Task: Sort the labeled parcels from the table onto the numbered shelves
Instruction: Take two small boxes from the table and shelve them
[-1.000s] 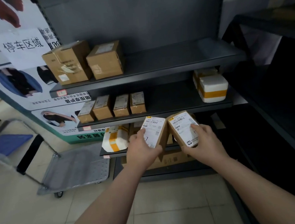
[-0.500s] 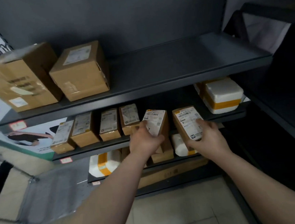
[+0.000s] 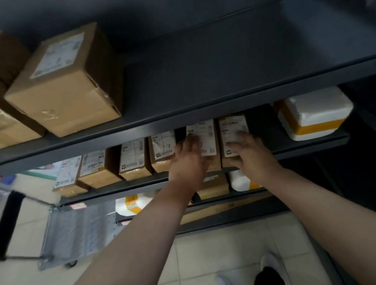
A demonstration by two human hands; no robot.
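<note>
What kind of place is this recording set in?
Likely a parcel pickup or sorting station: dark metal shelves hold rows of small labeled cardboard parcels and a taped foam box, with a platform trolley alongside.

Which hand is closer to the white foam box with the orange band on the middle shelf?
Right. The right hand rests on the parcel left of the foam box; the left hand is one parcel farther left.

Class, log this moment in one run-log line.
left hand: on fifth parcel | right hand: on sixth parcel | parcels: on middle shelf | grip: blurred
</note>
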